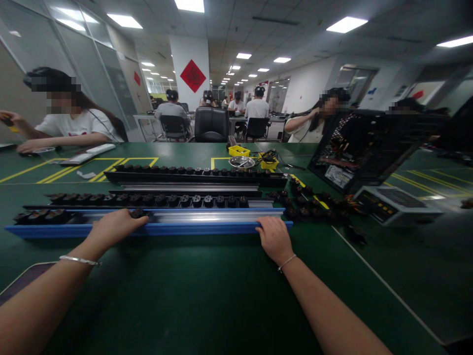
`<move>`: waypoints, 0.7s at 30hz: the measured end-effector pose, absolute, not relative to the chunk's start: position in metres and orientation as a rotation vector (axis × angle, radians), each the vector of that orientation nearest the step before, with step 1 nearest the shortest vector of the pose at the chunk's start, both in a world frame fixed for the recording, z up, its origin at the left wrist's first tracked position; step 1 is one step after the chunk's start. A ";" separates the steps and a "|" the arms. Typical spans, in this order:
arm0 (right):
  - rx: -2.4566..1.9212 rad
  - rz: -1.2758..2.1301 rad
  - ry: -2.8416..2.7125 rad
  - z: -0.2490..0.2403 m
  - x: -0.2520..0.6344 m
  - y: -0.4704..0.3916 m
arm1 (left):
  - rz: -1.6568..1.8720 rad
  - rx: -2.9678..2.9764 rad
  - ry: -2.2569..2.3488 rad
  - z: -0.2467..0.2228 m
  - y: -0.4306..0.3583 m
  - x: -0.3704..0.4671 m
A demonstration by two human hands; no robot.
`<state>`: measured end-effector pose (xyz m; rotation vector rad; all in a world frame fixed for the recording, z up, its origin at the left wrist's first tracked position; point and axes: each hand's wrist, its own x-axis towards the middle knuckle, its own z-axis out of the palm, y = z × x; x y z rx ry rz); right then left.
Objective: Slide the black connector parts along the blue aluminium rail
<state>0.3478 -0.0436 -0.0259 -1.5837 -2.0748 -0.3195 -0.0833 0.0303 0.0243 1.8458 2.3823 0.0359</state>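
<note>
A long blue rail (207,230) with a silvery inner channel lies across the green table before me. Several black socket modules (40,216) sit in its left end. My left hand (114,228) is closed around one small black socket module (138,213) in the channel, right of those; its fingertips are partly hidden. At the rail's right end, my right hand (274,237) grips the near edge, fingers curled over it. Just behind runs a black rail (260,203) filled with a row of similar modules, and another filled black rail (207,178) lies farther back.
Loose black modules (306,209) lie in a pile to the right. Beyond are a power supply unit (395,202) and an open computer case (369,148). Yellow bins (239,151) and a metal dish (242,161) stand behind the rails. Co-workers sit at left and across.
</note>
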 end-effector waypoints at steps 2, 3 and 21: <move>-1.586 -0.325 -2.075 -0.026 0.348 -0.044 | -0.032 1.825 2.393 0.025 0.029 -0.082; -1.586 -0.328 -2.076 -0.026 0.348 -0.044 | -0.067 1.812 2.399 0.026 0.029 -0.081; -1.595 -0.330 -2.086 -0.025 0.348 -0.044 | -0.076 1.788 2.406 0.034 0.019 -0.068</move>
